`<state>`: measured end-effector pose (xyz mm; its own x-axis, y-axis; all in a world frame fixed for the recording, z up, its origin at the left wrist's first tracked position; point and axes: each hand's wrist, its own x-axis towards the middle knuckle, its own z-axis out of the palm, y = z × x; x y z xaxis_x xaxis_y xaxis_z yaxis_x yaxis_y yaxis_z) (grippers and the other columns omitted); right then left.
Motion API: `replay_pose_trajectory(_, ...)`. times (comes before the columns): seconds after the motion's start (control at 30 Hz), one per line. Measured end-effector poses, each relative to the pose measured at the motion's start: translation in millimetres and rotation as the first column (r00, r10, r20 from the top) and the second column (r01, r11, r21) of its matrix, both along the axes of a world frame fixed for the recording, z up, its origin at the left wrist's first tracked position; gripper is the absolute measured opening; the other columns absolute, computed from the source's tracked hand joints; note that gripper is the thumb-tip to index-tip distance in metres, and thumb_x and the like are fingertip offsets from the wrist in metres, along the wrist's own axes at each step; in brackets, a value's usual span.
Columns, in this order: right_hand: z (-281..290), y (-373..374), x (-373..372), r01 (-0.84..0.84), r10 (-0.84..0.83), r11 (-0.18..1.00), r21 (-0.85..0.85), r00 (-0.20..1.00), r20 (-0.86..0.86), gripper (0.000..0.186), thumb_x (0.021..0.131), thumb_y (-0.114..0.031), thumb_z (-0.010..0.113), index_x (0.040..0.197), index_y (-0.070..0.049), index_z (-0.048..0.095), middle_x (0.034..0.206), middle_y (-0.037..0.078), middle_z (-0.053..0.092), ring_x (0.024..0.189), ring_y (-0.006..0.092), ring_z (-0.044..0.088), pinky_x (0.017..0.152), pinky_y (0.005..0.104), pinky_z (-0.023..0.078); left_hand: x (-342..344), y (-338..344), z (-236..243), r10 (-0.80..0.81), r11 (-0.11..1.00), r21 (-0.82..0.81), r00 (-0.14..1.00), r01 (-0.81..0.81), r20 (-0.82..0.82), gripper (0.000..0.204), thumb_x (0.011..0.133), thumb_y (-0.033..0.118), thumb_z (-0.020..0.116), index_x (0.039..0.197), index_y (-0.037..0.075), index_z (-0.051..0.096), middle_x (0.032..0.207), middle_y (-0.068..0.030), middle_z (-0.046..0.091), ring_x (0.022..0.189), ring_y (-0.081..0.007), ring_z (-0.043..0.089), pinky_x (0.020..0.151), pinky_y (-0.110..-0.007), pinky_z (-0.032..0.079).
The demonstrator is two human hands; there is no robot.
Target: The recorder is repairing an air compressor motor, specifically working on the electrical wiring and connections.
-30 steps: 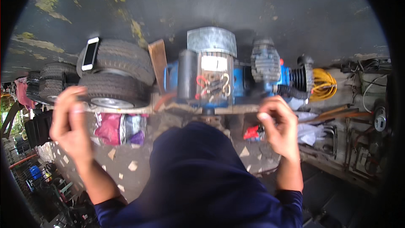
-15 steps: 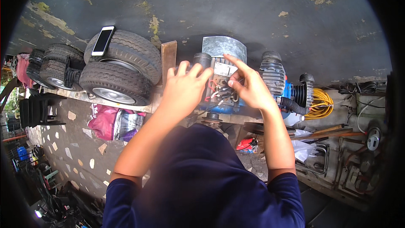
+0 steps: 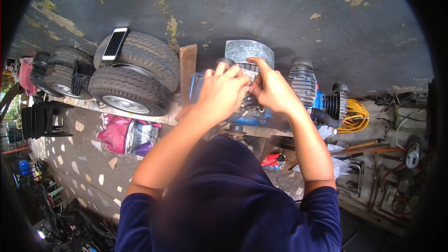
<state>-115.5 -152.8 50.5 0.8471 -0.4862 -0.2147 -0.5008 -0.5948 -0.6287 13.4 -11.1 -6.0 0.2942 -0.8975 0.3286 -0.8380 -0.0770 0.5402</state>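
My left hand (image 3: 220,92) and my right hand (image 3: 275,91) meet over a blue motor (image 3: 248,120) with a finned casing. The fingers of my left hand are bent and pressed together. My right thumb and fingers close in beside its fingertips, while the right index finger points up and away. Whatever is pinched where they meet is too small and hidden to name. Several wires (image 3: 253,108) show just below the fingertips, at the motor's opened side. Behind the hands a curved grey metal sheet (image 3: 249,50) stands over the motor.
A finned compressor pump (image 3: 302,84) and a yellow coiled hose (image 3: 355,116) stand at the right. Left of the motor are a wooden board (image 3: 188,72), stacked tyres (image 3: 128,91) and a phone (image 3: 115,44) on the upper tyre. Below lies a pink-purple bag (image 3: 114,133).
My left hand has moved right, and its spread fingers have drawn together. The fingertips of both hands now meet over the wires and cover part of them.
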Motion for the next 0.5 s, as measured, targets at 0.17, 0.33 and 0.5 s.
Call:
replay_pose_trajectory(0.17, -6.8, -11.1, 4.0, -0.004, 0.004, 0.999, 0.041, 1.0, -0.015, 0.071, 0.083, 0.002, 0.08, 0.148, -0.003, 0.053, 0.081, 0.014, 0.072, 0.074, 0.0243, 0.071, 0.074, 0.0407, 0.056, -3.7, -2.2, 6.9, 0.02, 0.997, 0.079, 0.998, -0.016, -0.052, 0.014, 0.091, 0.025, 0.079, 0.099, 0.014, 0.082, 0.106, -0.0004, 0.069, 0.116, -0.0255, 0.06, 0.092, -0.047, 0.046)
replay_pose_trajectory(0.33, -15.7, -29.5, -1.7, 0.051, -0.051, 0.979, 0.199, 0.999, -0.005, 0.065, 0.078, 0.0, 0.089, 0.137, -0.001, 0.06, 0.087, 0.005, 0.07, 0.077, 0.0133, 0.066, 0.071, 0.0311, 0.054, -3.2, -5.8, 12.5, 0.019, 0.992, 0.123, 0.999, -0.014, -0.045, 0.012, 0.088, 0.023, 0.081, 0.096, 0.014, 0.084, 0.105, -0.0003, 0.07, 0.114, -0.0253, 0.061, 0.089, -0.048, 0.046)
replay_pose_trajectory(0.5, -61.1, -44.1, -26.9, 0.076, -0.209, 0.829, 0.554, 0.961, 0.18, 0.026, 0.083, -0.007, 0.093, 0.101, -0.001, 0.074, 0.087, 0.0, 0.069, 0.074, 0.004, 0.059, 0.066, 0.0221, 0.049, -7.8, -13.6, 13.6, -0.005, 0.988, 0.154, 1.0, 0.007, -0.016, 0.01, 0.085, 0.018, 0.082, 0.094, 0.014, 0.084, 0.104, 0.0005, 0.071, 0.112, -0.0254, 0.061, 0.088, -0.049, 0.046)
